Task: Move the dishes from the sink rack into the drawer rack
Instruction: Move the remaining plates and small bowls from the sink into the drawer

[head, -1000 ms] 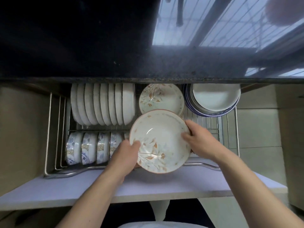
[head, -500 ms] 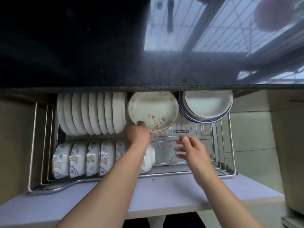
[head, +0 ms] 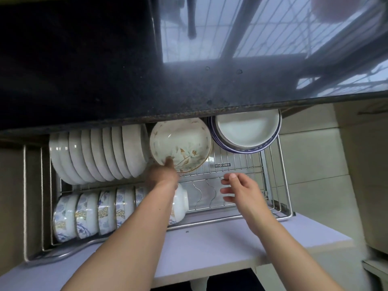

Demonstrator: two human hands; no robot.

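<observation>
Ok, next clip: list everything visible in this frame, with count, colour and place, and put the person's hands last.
Floral plate: one, cream with brown flowers, back middle of the drawer rack, tilted.
White plates: about eight, white, standing on edge in a row, back left.
Blue-patterned bowls: at least five, white with blue and gold, on their sides, front left.
White bowl: one, beside that row, partly hidden by the forearm.
Blue-rimmed dishes: a nested stack, count unclear, back right.
Drawer rack: one, steel wire.
Countertop: dark, above the drawer.
Left hand: pinches the floral plate's near rim.
Right hand: holds nothing, over the bare wire.
</observation>
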